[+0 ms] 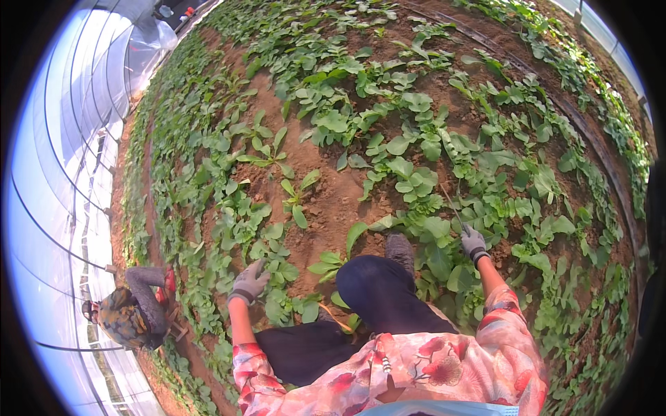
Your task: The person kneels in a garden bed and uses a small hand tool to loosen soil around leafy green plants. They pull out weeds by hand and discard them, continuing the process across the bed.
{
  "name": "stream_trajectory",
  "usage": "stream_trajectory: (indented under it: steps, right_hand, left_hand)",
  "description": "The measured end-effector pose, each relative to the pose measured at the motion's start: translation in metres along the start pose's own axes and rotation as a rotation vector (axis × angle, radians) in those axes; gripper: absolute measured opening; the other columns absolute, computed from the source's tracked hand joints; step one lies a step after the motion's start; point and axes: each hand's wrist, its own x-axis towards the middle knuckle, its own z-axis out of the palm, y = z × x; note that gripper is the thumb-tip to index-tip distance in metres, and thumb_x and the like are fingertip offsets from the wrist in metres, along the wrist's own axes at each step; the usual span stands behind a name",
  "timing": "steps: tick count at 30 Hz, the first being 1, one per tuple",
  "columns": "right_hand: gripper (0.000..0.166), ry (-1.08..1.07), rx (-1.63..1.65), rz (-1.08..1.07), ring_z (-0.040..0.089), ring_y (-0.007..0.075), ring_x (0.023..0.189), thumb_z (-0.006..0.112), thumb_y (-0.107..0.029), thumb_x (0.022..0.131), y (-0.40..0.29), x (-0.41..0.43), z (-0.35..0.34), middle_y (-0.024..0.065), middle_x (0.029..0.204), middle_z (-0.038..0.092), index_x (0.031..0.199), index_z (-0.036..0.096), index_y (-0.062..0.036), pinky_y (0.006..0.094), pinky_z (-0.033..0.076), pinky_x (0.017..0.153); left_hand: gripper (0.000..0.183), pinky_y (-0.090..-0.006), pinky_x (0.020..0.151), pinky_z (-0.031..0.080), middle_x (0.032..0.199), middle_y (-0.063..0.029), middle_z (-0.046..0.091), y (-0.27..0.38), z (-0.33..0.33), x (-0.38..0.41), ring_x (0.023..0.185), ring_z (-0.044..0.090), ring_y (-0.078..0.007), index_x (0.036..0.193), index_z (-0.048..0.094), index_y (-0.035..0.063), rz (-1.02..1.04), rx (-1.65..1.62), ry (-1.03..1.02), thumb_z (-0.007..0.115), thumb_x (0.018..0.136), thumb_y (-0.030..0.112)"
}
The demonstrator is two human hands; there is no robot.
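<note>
My left hand (250, 282), in a grey work glove, hovers at the leaves of a row of green leafy plants (248, 221) on my left. Its fingers are apart and I see nothing in them. In the matching glove, my right hand (473, 243) grips a thin-shafted hand tool (453, 205). The tool slants up and to the left among broad-leaved plants (437, 229) on my right. Leaves hide its far end, so its head cannot be made out. Small rosette plants (295, 197) grow in the bare soil strip between the rows.
My knee (369, 286) and shoe (400, 252) are in the soil strip (333, 197). At far left another person (130, 312) sits low by the plastic greenhouse wall (62, 171). A dark irrigation line (577, 119) runs along the right side.
</note>
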Motion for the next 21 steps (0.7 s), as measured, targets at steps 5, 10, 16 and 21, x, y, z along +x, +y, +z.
stream_trajectory:
  steps: [5,10,16,21]
  right_hand:
    - [0.043,-0.041,0.238,0.014,0.059,0.0313,0.102,0.053,-0.031,0.086,0.019,-0.023,-0.003,0.0157,0.11,0.063,0.127,0.054,-0.0165,0.0375,0.045,0.088]
    - [0.041,0.037,0.224,-0.041,0.063,0.0211,0.073,0.055,-0.023,0.087,0.022,-0.042,-0.004,0.0108,0.091,0.067,0.127,0.054,-0.0161,0.0331,0.048,0.069]
    - [0.043,0.008,0.103,-0.104,0.06,0.032,0.097,0.05,-0.035,0.087,-0.034,-0.026,-0.019,0.0151,0.105,0.064,0.127,0.054,-0.0195,0.041,0.045,0.086]
    - [0.044,0.107,0.138,-0.101,0.056,0.0326,0.107,0.048,-0.036,0.088,-0.038,0.042,-0.002,0.0133,0.118,0.06,0.129,0.052,-0.02,0.0392,0.042,0.094]
  left_hand:
    - [0.052,-0.0379,0.092,0.043,0.12,-0.0147,0.057,0.004,0.001,-0.003,0.109,0.055,-0.0307,0.13,0.047,0.0161,-0.018,0.016,-0.022,0.058,0.083,0.036]
    - [0.055,-0.0371,0.093,0.042,0.119,-0.0152,0.058,-0.009,0.001,-0.012,0.11,0.055,-0.0303,0.132,0.046,0.015,0.008,0.029,0.007,0.059,0.083,0.036]
    - [0.054,-0.0362,0.093,0.042,0.118,-0.0172,0.058,-0.045,0.003,-0.011,0.11,0.055,-0.0311,0.13,0.048,0.01,0.015,-0.085,0.012,0.06,0.082,0.031]
    - [0.047,-0.0276,0.09,0.042,0.12,-0.0097,0.057,-0.038,0.02,-0.007,0.106,0.054,-0.0159,0.132,0.043,0.0006,-0.029,-0.309,-0.073,0.056,0.089,0.014]
